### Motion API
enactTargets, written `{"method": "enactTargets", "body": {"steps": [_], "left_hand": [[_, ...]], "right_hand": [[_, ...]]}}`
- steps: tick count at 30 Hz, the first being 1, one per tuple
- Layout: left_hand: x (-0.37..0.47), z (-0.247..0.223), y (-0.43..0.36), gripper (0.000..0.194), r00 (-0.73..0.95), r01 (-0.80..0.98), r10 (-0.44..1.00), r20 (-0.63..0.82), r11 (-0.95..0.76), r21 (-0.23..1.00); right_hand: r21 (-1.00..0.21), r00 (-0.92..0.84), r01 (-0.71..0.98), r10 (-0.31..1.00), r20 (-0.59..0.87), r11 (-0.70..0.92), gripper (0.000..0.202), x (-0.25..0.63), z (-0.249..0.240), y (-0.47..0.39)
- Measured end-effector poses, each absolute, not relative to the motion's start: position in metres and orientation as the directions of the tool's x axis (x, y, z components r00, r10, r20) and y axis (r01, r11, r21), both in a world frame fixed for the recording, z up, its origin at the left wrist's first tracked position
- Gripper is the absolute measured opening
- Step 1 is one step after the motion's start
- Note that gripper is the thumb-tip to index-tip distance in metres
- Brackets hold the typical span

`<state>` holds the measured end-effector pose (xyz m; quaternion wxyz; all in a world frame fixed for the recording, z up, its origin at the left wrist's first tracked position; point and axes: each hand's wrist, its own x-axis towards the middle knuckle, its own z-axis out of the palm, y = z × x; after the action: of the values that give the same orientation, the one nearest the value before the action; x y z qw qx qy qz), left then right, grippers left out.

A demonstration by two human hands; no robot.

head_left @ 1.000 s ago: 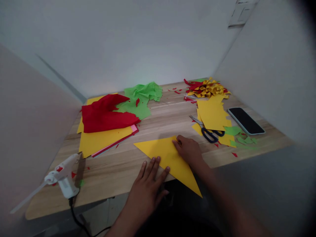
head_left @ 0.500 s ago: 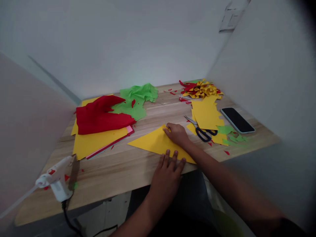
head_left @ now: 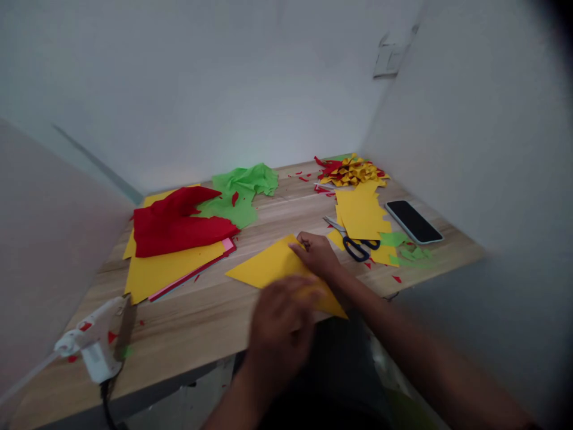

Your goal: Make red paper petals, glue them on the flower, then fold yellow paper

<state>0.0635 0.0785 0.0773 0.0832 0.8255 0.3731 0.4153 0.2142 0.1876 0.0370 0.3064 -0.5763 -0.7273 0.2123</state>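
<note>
A yellow folded paper triangle [head_left: 264, 263] lies near the front edge of the wooden table, its right corner sticking out past the edge. My right hand [head_left: 316, 254] grips the paper's upper edge between thumb and curled fingers. Over the paper's near side is my left hand [head_left: 284, 322], smeared by motion; its fingers are too blurred to tell whether they touch or hold anything. Just right of my right hand lie scissors [head_left: 356, 246] with dark blue handles, partly on yellow paper pieces [head_left: 362, 212].
Red crepe paper [head_left: 179, 224] covers yellow sheets [head_left: 168, 275] at left, beside green crepe paper [head_left: 244, 197]. A white glue gun [head_left: 96, 340] stands front left. Folded yellow strips [head_left: 356, 172] lie back right, a phone [head_left: 414, 221] at right, with green scraps [head_left: 414, 254] nearby.
My left hand has lifted from its flat spread on the paper and moved left. My right hand keeps its grip on the paper. The view has shifted slightly.
</note>
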Motion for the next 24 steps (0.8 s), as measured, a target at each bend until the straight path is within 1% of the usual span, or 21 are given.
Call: {"method": "enactTargets", "body": {"steps": [1, 2, 3, 4, 6, 7, 8, 9, 10, 11, 12, 13, 14, 16, 17, 18, 20, 21, 22, 24], "left_hand": [[0.051, 0.092, 0.088, 0.033, 0.26, 0.645, 0.704, 0.661, -0.636, 0.424], [0.04, 0.106, 0.098, 0.035, 0.196, 0.715, 0.727, 0.658, -0.566, 0.411], [0.03, 0.118, 0.106, 0.039, 0.175, 0.751, 0.782, 0.598, -0.499, 0.432], [0.024, 0.128, 0.113, 0.041, 0.205, 0.75, 0.848, 0.488, -0.457, 0.479], [0.017, 0.142, 0.119, 0.03, 0.319, 0.691, 0.932, 0.172, -0.353, 0.631], [0.017, 0.145, 0.119, 0.03, 0.369, 0.653, 0.929, 0.02, -0.275, 0.706], [0.018, 0.147, 0.118, 0.033, 0.401, 0.618, 0.911, -0.093, -0.194, 0.762], [0.02, 0.147, 0.117, 0.037, 0.412, 0.591, 0.898, -0.158, -0.131, 0.796], [0.021, 0.144, 0.116, 0.039, 0.399, 0.576, 0.9, -0.175, -0.097, 0.812], [0.021, 0.139, 0.118, 0.04, 0.37, 0.574, 0.915, -0.161, -0.089, 0.814], [0.021, 0.132, 0.121, 0.041, 0.337, 0.588, 0.931, -0.141, -0.091, 0.804], [0.02, 0.123, 0.127, 0.041, 0.298, 0.614, 0.947, -0.118, -0.096, 0.783], [0.019, 0.113, 0.135, 0.041, 0.255, 0.641, 0.96, -0.114, -0.079, 0.763], [0.016, 0.088, 0.153, 0.039, 0.157, 0.693, 0.979, -0.127, -0.017, 0.72], [0.015, 0.076, 0.161, 0.037, 0.117, 0.713, 0.986, -0.122, 0.002, 0.701], [0.015, 0.065, 0.168, 0.035, 0.074, 0.737, 0.991, -0.112, 0.021, 0.675], [0.015, 0.046, 0.177, 0.032, 0.001, 0.785, 0.997, -0.078, 0.048, 0.618], [0.015, 0.039, 0.178, 0.031, -0.026, 0.806, 0.998, -0.059, 0.056, 0.59], [0.015, 0.034, 0.178, 0.03, -0.046, 0.823, 0.998, -0.039, 0.061, 0.565], [0.015, 0.027, 0.176, 0.031, -0.071, 0.844, 0.997, -0.007, 0.064, 0.532]], "right_hand": [[-0.688, -0.163, 0.675, 0.963, 0.215, 0.268, 0.031, 0.215, 0.047, 0.176], [-0.724, -0.188, 0.623, 0.955, 0.229, 0.296, 0.034, 0.215, 0.058, 0.165], [-0.795, -0.217, 0.514, 0.945, 0.243, 0.323, 0.036, 0.216, 0.068, 0.154], [-0.843, -0.239, 0.42, 0.937, 0.254, 0.336, 0.036, 0.216, 0.078, 0.144], [-0.898, -0.262, 0.282, 0.928, 0.266, 0.337, 0.034, 0.216, 0.094, 0.129], [-0.908, -0.264, 0.257, 0.928, 0.263, 0.331, 0.033, 0.217, 0.099, 0.124], [-0.911, -0.268, 0.253, 0.928, 0.258, 0.326, 0.031, 0.218, 0.103, 0.122], [-0.908, -0.278, 0.265, 0.928, 0.249, 0.323, 0.031, 0.22, 0.106, 0.122], [-0.9, -0.294, 0.293, 0.926, 0.237, 0.323, 0.03, 0.221, 0.108, 0.122], [-0.88, -0.302, 0.343, 0.925, 0.229, 0.33, 0.027, 0.223, 0.109, 0.124], [-0.84, -0.291, 0.418, 0.927, 0.237, 0.346, 0.022, 0.224, 0.11, 0.126], [-0.776, -0.256, 0.515, 0.929, 0.266, 0.365, 0.018, 0.223, 0.109, 0.127], [-0.688, -0.212, 0.621, 0.925, 0.315, 0.376, 0.02, 0.221, 0.107, 0.128], [-0.491, -0.172, 0.783, 0.891, 0.42, 0.383, 0.039, 0.21, 0.096, 0.126], [-0.411, -0.202, 0.82, 0.873, 0.443, 0.398, 0.045, 0.201, 0.087, 0.124], [-0.368, -0.269, 0.822, 0.866, 0.422, 0.435, 0.048, 0.19, 0.075, 0.121], [-0.361, -0.42, 0.774, 0.848, 0.323, 0.521, 0.057, 0.169, 0.048, 0.115], [-0.377, -0.452, 0.768, 0.855, 0.255, 0.518, 0.062, 0.16, 0.035, 0.113], [-0.39, -0.446, 0.779, 0.871, 0.207, 0.491, 0.068, 0.155, 0.023, 0.112], [-0.393, -0.404, 0.811, 0.901, 0.16, 0.434, 0.079, 0.155, 0.005, 0.111]]}}
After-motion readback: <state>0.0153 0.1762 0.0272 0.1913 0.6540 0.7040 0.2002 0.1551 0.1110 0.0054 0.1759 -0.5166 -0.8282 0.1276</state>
